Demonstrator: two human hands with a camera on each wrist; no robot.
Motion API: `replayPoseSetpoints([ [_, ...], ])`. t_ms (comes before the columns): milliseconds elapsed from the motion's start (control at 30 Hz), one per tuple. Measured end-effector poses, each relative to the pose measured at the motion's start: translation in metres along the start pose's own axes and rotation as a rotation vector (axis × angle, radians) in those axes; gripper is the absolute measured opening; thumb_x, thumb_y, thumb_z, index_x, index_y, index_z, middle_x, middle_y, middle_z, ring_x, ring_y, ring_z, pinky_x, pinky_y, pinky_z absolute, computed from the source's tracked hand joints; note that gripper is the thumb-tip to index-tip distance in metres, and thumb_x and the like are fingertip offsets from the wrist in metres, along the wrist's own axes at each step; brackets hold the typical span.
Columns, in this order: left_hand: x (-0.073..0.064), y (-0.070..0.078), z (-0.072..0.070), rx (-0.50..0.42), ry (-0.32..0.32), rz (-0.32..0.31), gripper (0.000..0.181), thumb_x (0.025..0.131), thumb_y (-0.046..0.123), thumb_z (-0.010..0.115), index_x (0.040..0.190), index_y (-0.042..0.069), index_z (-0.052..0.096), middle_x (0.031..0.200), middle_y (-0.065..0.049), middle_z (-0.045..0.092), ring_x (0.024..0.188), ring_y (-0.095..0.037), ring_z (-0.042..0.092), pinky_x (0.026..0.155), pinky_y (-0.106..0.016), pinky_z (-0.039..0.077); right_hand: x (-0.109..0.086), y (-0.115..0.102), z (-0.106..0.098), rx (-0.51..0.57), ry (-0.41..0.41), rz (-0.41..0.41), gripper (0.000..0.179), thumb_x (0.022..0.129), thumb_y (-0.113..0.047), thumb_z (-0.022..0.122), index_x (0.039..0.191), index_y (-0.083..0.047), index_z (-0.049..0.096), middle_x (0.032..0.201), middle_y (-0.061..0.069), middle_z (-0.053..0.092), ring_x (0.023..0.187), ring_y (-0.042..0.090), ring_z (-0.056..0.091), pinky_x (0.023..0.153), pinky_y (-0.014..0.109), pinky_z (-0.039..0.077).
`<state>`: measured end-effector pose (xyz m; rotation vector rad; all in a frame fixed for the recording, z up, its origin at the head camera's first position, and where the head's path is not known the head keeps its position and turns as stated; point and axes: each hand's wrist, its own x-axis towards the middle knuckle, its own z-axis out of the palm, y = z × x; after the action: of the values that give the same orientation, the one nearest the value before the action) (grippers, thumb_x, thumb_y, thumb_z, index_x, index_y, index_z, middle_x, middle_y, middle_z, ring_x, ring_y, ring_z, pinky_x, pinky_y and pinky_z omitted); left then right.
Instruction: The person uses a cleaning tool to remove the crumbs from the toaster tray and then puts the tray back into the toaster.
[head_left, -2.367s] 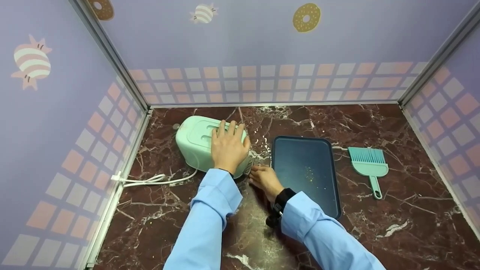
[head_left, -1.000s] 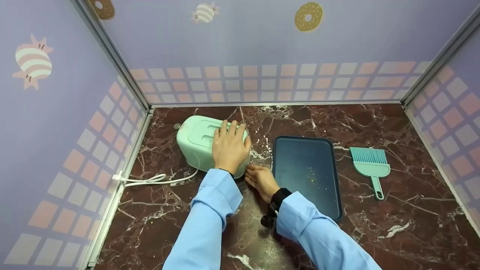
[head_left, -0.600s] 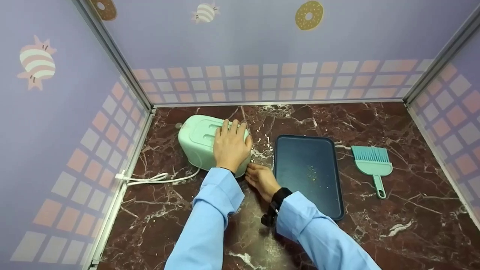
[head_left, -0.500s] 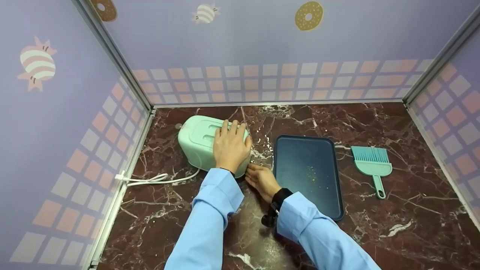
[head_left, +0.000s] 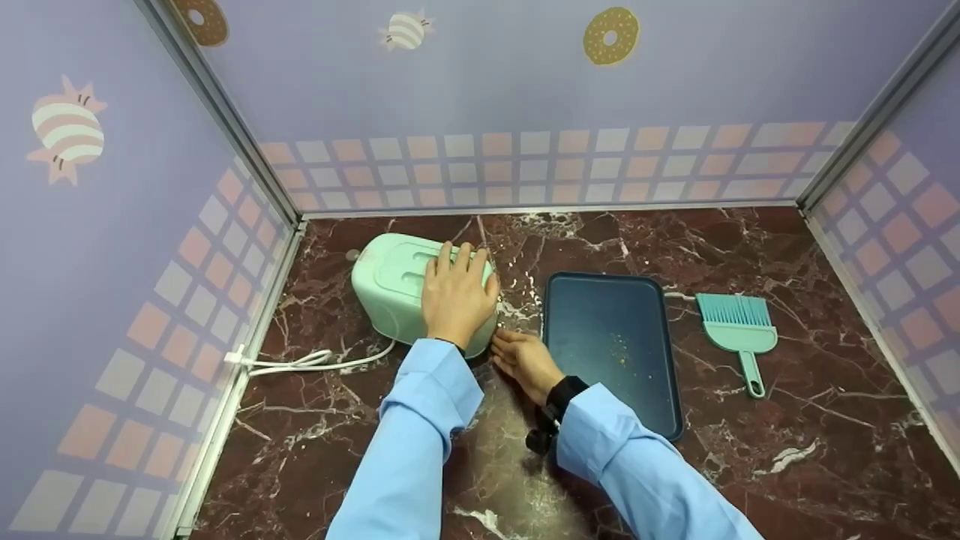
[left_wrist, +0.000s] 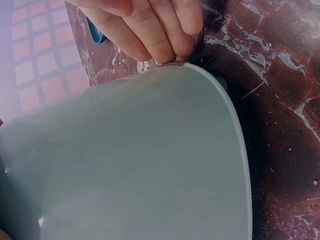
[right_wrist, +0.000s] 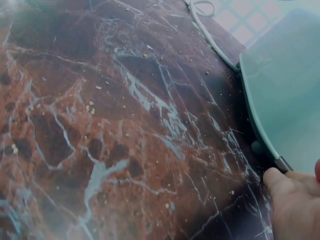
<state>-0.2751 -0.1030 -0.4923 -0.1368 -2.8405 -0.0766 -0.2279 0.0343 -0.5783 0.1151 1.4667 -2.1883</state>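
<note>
A mint-green toaster (head_left: pixel 386 292) stands on the dark red marbled table. My left hand (head_left: pixel 454 298) rests on its top, the extended fingers reaching over the slots. My right hand (head_left: pixel 527 364) is low at the toaster's right end, its fingertips touching the bottom edge. In the left wrist view those right-hand fingers (left_wrist: pixel 155 31) lie nearly straight against the lower corner of the toaster wall (left_wrist: pixel 140 150). A small strip of metal, the crumb tray's edge (right_wrist: pixel 283 163), shows beside my right fingertips in the right wrist view. The rest of that tray is hidden.
A dark blue baking tray (head_left: pixel 607 307) with yellowish crumbs lies right of my right hand. Farther right is a teal brush (head_left: pixel 739 322). The toaster's white cord (head_left: pixel 307 365) runs left to the wall. Crumbs (right_wrist: pixel 90 107) dot the tabletop. Patterned panels enclose three sides.
The slatted metal crumb tray stuck out of the toaster's right end at first; my right hand has moved left and the tray has slid in. My left hand stays on top.
</note>
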Motion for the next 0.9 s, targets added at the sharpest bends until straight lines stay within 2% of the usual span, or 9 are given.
replayPoseSetpoints([
  [300,0.004,-0.001,0.002,-0.004,-0.018,0.001,0.049,0.106,0.045,0.047,0.149,0.022,0.052,0.153,-0.006,0.048,0.15,-0.035,0.031,0.121,-0.053,0.026,-0.005,-0.013,-0.014,-0.047,0.044,-0.018,0.052,0.106,-0.002,0.042,0.153,0.015,0.027,0.159,0.031,0.03,0.15,0.043,0.028,0.122,0.049,0.028],
  [600,0.009,-0.002,0.004,-0.022,-0.015,0.005,0.048,0.106,0.045,0.046,0.148,0.022,0.052,0.152,-0.007,0.048,0.151,-0.036,0.03,0.12,-0.054,0.026,-0.012,-0.036,-0.041,-0.099,0.088,-0.04,0.054,0.105,-0.002,0.043,0.154,0.014,0.027,0.158,0.032,0.033,0.148,0.042,0.033,0.121,0.046,0.032],
  [900,0.007,-0.007,0.002,-0.023,-0.062,0.014,0.051,0.107,0.044,0.044,0.151,0.021,0.049,0.156,-0.008,0.044,0.153,-0.038,0.025,0.122,-0.056,0.022,-0.024,-0.059,-0.074,-0.114,0.113,-0.08,0.055,0.107,-0.002,0.041,0.155,0.016,0.019,0.16,0.035,0.025,0.151,0.043,0.027,0.122,0.046,0.029],
])
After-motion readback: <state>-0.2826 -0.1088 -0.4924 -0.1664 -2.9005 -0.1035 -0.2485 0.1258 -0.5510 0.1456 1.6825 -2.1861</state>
